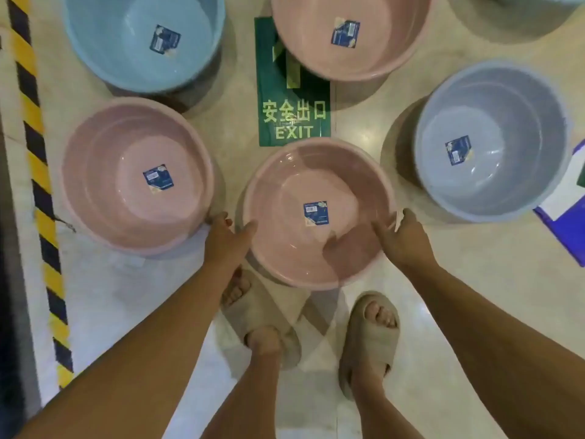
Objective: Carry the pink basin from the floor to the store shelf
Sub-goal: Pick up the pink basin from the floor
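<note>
Two hands: I have both on one pink basin [319, 213], low centre of the frame, just below the green EXIT floor sign [292, 122].
Left hand [226, 237]: closed on the rim at the basin's left edge, thumb lying inside over the wall, the other fingers hidden beneath.
Right hand [403, 236]: pinching the rim at the right edge, fingers curled over the lip, thumb side inward.
Basin position: I cannot tell whether it sits on the floor or is just clear of it; its lower rim overlaps my beige slippers [368, 340] in the view.
Neighbours: another pink basin [136, 175] lies close on the left, its rim near my left knuckles; a grey basin [492, 141] sits to the right, a blue basin [144, 39] at upper left, a third pink one [349, 33] at top centre.
Doing it well: I judge the grips roughly opposite each other, so I want to lift evenly, keep the rim level, and rise straight up to avoid nudging the left neighbour.
Handling: thin plastic, probably light and a little flexible, so a firm hold without squeezing the rim inward.
Shelf: not in view.
</note>
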`<state>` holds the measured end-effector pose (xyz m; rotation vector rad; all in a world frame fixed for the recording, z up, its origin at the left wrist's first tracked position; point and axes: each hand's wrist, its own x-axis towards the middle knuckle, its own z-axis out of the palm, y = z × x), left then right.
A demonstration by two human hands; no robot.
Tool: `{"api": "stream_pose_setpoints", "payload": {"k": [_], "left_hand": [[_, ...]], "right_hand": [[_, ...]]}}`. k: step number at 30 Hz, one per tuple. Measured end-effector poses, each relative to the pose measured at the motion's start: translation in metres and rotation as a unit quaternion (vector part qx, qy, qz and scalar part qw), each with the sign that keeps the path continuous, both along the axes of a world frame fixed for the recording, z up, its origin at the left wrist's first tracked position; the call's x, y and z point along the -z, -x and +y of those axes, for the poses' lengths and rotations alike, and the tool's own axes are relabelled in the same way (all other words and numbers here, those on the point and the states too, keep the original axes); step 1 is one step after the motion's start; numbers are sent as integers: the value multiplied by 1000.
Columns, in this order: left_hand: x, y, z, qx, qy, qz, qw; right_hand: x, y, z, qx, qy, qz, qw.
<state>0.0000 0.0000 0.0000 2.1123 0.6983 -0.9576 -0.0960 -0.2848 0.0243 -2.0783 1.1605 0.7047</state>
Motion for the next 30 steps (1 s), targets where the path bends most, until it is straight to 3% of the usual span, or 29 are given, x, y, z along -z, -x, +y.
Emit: {"api": "stream_pose_setpoints", "payload": {"k": [3, 6, 11, 18, 30], "left_hand": [[28, -5, 5, -22, 16, 0, 1000], [40, -4, 7, 26, 5, -7, 1000], [41, 1, 14, 29, -2, -37, 999], [-29, 2, 35, -41, 39, -47, 997], [-187, -7, 145, -109, -27, -107, 988]], "right_hand": [[32, -9, 0, 11, 5, -9, 1000], [52, -15, -1, 11, 18, 4, 1000], [46, -14, -9, 21, 38, 10, 999], [-29, -34, 4, -29, 34, -35, 998], [-195, -126, 105, -149, 15, -100, 984]]}}
